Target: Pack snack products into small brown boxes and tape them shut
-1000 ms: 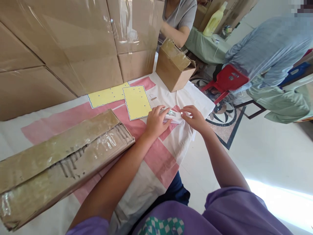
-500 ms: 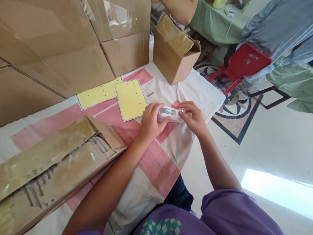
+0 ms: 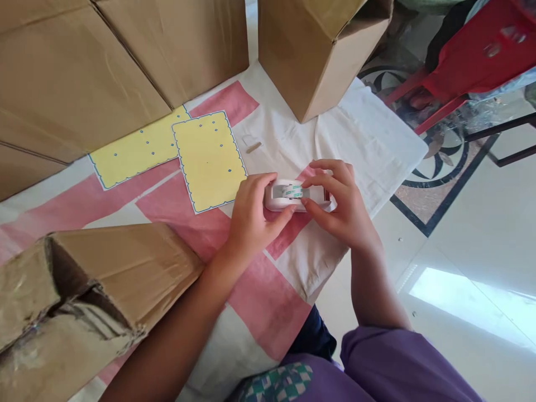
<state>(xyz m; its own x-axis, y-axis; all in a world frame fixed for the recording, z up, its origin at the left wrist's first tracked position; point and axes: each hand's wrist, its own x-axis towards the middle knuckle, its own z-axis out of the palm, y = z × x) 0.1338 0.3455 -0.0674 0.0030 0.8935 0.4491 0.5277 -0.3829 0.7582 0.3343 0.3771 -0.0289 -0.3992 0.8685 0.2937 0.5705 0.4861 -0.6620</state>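
Note:
A small white tape dispenser (image 3: 278,204) lies on the cloth-covered table in front of me, a roll of clear tape (image 3: 290,191) with a green-and-white core inside it. My left hand (image 3: 255,209) grips the dispenser's left end between thumb and fingers. Over its middle, my right hand (image 3: 337,201) has thumb and fingertips pinched at the right side of the tape roll. Left of the dispenser lies a yellow card (image 3: 211,162) with a blue scalloped edge. It overlaps a second yellow card (image 3: 142,148) of the same pattern.
Large cardboard boxes (image 3: 62,84) wall off the back left. An open carton (image 3: 305,61) stands at the back, and a torn one (image 3: 125,262) sits beside my left forearm. A red plastic chair (image 3: 473,61) is beyond the table's right edge. A small clear scrap (image 3: 253,144) lies on the cloth.
My right hand has shifted from the dispenser's right end onto the tape roll. My left hand still holds the left end. The view has moved closer to the table.

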